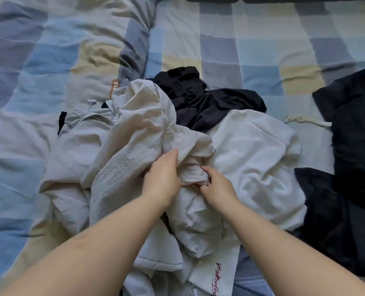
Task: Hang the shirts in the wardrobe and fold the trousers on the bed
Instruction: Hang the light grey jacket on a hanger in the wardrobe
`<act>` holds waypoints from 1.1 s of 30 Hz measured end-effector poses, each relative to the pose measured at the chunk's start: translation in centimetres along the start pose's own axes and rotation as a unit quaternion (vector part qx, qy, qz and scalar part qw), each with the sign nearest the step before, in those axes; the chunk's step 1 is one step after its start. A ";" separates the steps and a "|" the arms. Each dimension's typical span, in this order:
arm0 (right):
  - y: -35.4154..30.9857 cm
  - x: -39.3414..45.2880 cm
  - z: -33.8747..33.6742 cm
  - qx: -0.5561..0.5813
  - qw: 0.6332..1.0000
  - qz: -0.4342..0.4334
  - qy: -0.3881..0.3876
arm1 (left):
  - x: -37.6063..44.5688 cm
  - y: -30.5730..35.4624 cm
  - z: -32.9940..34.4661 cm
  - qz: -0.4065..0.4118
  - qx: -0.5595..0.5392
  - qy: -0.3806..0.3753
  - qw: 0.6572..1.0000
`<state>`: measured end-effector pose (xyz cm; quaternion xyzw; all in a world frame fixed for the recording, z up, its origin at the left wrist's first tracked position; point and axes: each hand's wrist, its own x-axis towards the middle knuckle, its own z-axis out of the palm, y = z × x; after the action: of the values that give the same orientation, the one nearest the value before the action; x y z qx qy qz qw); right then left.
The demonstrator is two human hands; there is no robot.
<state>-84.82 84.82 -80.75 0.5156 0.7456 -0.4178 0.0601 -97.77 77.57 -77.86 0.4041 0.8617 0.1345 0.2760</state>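
A: Beige crinkled cotton garment (134, 133), heaped mid-bed (262, 50) on checked blue, grey and cream bedding. Held?

B: Yes. Left hand (162, 180) grips a fold, fingers curled in; right hand (218, 184) pinches a stitched hem.

A: Neighbours?

B: White smooth garment (254, 150) touching on the right; black crumpled garment (200, 99) behind; black cloth (352, 146) far right.

A: Writing?

B: Red script on white fabric (216, 278), unreadable.

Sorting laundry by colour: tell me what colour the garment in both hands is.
Beige crinkled cotton garment, clearest in the head view.
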 end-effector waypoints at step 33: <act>-20.4 -26.4 -36.1 0.194 0.941 -0.228 0.160 | -21.8 16.2 -38.4 0.214 0.036 0.231 0.948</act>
<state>-77.03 88.16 -32.35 0.3935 0.7478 -0.4686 -0.2577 -98.80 70.75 -31.29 0.5462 0.7996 0.2489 0.0190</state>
